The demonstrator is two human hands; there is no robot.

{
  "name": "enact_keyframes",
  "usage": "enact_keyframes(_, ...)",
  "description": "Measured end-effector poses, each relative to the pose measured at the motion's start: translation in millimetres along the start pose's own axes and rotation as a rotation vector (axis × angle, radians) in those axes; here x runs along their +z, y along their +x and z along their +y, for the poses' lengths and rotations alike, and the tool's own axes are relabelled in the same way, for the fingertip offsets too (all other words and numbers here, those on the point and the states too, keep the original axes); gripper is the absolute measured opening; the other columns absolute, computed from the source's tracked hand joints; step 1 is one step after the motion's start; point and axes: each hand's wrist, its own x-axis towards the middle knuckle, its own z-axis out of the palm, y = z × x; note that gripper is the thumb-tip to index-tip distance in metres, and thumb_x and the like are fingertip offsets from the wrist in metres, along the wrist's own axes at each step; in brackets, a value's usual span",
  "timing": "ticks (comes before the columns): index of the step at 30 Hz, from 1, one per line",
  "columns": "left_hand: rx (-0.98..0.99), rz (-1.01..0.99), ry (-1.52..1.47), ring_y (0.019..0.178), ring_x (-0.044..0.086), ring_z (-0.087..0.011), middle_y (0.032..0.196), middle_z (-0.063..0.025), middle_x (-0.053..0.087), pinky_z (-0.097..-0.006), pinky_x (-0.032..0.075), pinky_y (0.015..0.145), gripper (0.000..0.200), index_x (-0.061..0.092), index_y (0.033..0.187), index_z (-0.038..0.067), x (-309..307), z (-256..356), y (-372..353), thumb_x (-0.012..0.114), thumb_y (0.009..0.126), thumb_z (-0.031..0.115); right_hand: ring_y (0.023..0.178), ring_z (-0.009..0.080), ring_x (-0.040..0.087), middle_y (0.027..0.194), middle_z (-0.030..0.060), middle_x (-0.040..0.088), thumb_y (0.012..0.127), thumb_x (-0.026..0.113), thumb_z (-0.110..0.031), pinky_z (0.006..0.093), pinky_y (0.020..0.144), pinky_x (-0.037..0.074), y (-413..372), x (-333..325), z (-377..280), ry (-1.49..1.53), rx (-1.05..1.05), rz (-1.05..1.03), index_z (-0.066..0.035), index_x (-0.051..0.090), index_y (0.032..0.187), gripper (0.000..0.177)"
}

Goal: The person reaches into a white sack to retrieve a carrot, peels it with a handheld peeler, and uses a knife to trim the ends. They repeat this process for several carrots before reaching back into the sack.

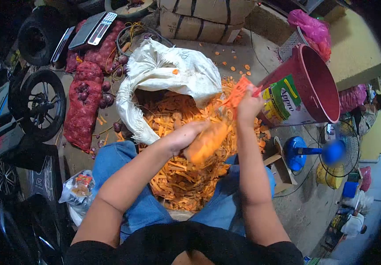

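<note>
My left hand (187, 136) is wrapped around a large peeled carrot (209, 140), blurred by motion, above a heap of orange carrot peelings (188, 183). In my right hand (249, 108) is a flat orange-red peeler (238, 93) with openings in its head, raised just right of the carrot and apart from it. A white woven sack (166, 73) lies open beyond my hands, with more peelings and carrot pieces at its mouth. The heap sits between my knees.
A dark red bucket (303, 75) stands tilted at the right, near a blue fan (296, 152) and an open cardboard box (283, 170). Red net bags of onions (84, 104) and a scale (95, 31) are at the left. Round carrot slices (233, 68) lie scattered on the floor.
</note>
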Motion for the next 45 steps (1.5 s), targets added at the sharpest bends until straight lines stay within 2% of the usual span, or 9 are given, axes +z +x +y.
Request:
enact_keyframes(3, -0.115, -0.012, -0.163, 0.075, 0.055, -0.0137, 0.092, -0.0062, 0.054, -0.0260, 0.046, 0.066, 0.033, 0.044, 0.105, 0.005, 5.3, 13.6, -9.1, 0.034, 0.084, 0.028, 0.049, 0.0134, 0.040, 0.053, 0.0031, 0.045, 0.079, 0.045, -0.019, 0.0284, 0.047, 0.034, 15.4, -11.7, -6.3, -0.023, 0.401, 0.080, 0.002, 0.047, 0.064, 0.026)
enact_keyframes(13, -0.079, 0.070, -0.613, 0.082, 0.054, -0.0170, 0.098, -0.0086, 0.052, -0.0306, 0.046, 0.070, 0.036, 0.043, 0.105, 0.004, -23.8, 1.1, 20.0, 0.031, 0.084, 0.031, 0.052, 0.0086, 0.037, 0.054, 0.0002, 0.041, 0.080, 0.045, -0.021, 0.0258, 0.047, 0.032, -63.6, 6.5, -48.4, 0.373, 0.015, -0.346, -0.001, 0.046, 0.066, 0.025)
enact_keyframes(17, -0.190, 0.054, -0.382, 0.074, 0.055, -0.0195, 0.089, -0.0101, 0.053, -0.0316, 0.047, 0.064, 0.037, 0.043, 0.102, 0.002, -4.1, 18.8, 0.4, 0.030, 0.084, 0.032, 0.051, 0.0111, 0.039, 0.055, 0.0029, 0.045, 0.080, 0.045, -0.021, 0.0272, 0.048, 0.034, -41.1, 5.4, -31.7, 0.209, -0.068, -0.145, 0.001, 0.047, 0.068, 0.024)
enact_keyframes(23, -0.248, -0.079, -0.232, 0.065, 0.056, -0.0212, 0.077, -0.0101, 0.054, -0.0332, 0.047, 0.057, 0.037, 0.046, 0.094, 0.002, 5.2, 21.6, -6.8, 0.028, 0.084, 0.034, 0.048, 0.0102, 0.041, 0.057, 0.0028, 0.049, 0.080, 0.045, -0.021, 0.0285, 0.044, 0.034, 11.2, -7.8, 1.7, 0.054, 0.373, 0.059, 0.000, 0.048, 0.068, 0.025)
enact_keyframes(25, -0.197, 0.134, -0.402, 0.066, 0.055, -0.0193, 0.077, -0.0100, 0.054, -0.0329, 0.048, 0.057, 0.037, 0.046, 0.093, 0.003, -5.5, 14.7, 7.0, 0.027, 0.084, 0.034, 0.050, 0.0101, 0.041, 0.057, 0.0016, 0.047, 0.080, 0.046, -0.021, 0.0271, 0.047, 0.034, 0.4, -11.7, -25.1, 0.266, 0.453, -0.044, -0.001, 0.048, 0.070, 0.023)
enact_keyframes(28, -0.170, 0.166, -0.453, 0.085, 0.053, -0.0179, 0.097, -0.0098, 0.052, -0.0304, 0.044, 0.074, 0.037, 0.043, 0.105, 0.003, -20.2, 10.4, 16.2, 0.030, 0.084, 0.031, 0.053, 0.0095, 0.039, 0.058, 0.0003, 0.045, 0.080, 0.045, -0.021, 0.0256, 0.050, 0.034, -35.2, -4.8, -47.5, 0.245, 0.145, -0.215, -0.001, 0.047, 0.070, 0.022)
enact_keyframes(33, -0.102, 0.198, -0.441, 0.079, 0.055, -0.0164, 0.091, -0.0087, 0.054, -0.0298, 0.046, 0.068, 0.036, 0.045, 0.101, 0.004, -13.5, 4.4, 15.0, 0.029, 0.084, 0.031, 0.054, 0.0078, 0.036, 0.058, -0.0005, 0.044, 0.081, 0.044, -0.021, 0.0244, 0.050, 0.033, -60.6, 1.9, -48.0, 0.227, -0.022, -0.321, -0.002, 0.044, 0.066, 0.024)
enact_keyframes(40, -0.245, 0.070, -0.298, 0.065, 0.057, -0.0163, 0.083, -0.0088, 0.056, -0.0289, 0.048, 0.058, 0.036, 0.046, 0.098, 0.001, 4.9, 24.2, -7.9, 0.030, 0.085, 0.030, 0.044, 0.0064, 0.033, 0.050, -0.0024, 0.039, 0.079, 0.047, -0.022, 0.0253, 0.041, 0.028, -4.3, 3.1, -2.4, 0.140, 0.366, 0.048, -0.002, 0.044, 0.056, 0.030)
enact_keyframes(45, -0.173, 0.135, -0.371, 0.071, 0.056, -0.0160, 0.084, -0.0082, 0.055, -0.0300, 0.047, 0.062, 0.037, 0.045, 0.099, 0.002, -13.1, 11.4, 8.7, 0.032, 0.084, 0.033, 0.045, 0.0079, 0.034, 0.052, -0.0015, 0.041, 0.079, 0.047, -0.021, 0.0257, 0.042, 0.030, -5.2, -1.7, -9.4, 0.339, 0.439, -0.047, -0.002, 0.045, 0.059, 0.028)
